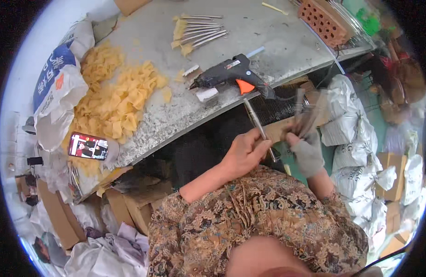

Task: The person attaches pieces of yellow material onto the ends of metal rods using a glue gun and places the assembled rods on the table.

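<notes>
My left hand (244,154) is closed round a slim silver metal rod (252,113), or a few lying together, which slants up to the table edge. To its right my right hand (309,154), in a grey fingerless-looking glove, grips a fanned bunch of thin rods (310,108). Motion smears that bunch, so its details are hidden. Beyond my hands, on the table (176,111), lies a black glue gun (227,71) with an orange trigger and a pale glue stick at its back. Its nozzle points left, between small white blocks (207,94).
A large heap of yellow, petal-like pieces (125,101) covers the table's left, with a lit phone (88,146) and a white sack (60,97) beside it. Farther back lie several yellow-tipped metal rods (203,34). A red perforated brick (321,23) sits far right; wrapped white bundles (344,115) stack at right.
</notes>
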A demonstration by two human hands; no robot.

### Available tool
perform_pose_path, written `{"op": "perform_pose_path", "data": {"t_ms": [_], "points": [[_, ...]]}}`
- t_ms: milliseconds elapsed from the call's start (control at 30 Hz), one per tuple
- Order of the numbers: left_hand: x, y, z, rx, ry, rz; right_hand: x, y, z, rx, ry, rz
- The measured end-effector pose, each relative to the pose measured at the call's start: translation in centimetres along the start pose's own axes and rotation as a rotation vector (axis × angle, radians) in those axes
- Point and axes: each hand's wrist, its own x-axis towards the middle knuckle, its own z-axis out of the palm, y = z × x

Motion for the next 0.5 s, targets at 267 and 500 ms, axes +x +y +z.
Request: {"op": "perform_pose_path", "data": {"t_ms": [267, 500], "points": [[0.2, 3.2, -0.1, 0.182, 0.122, 0.257, 2.9, 3.8, -0.8, -0.177, -0.118, -0.094], [-4.2, 1.9, -5.7, -0.256, 0.508, 0.080, 14.0, 1.3, -6.2, -0.097, -0.069, -0.158]]}}
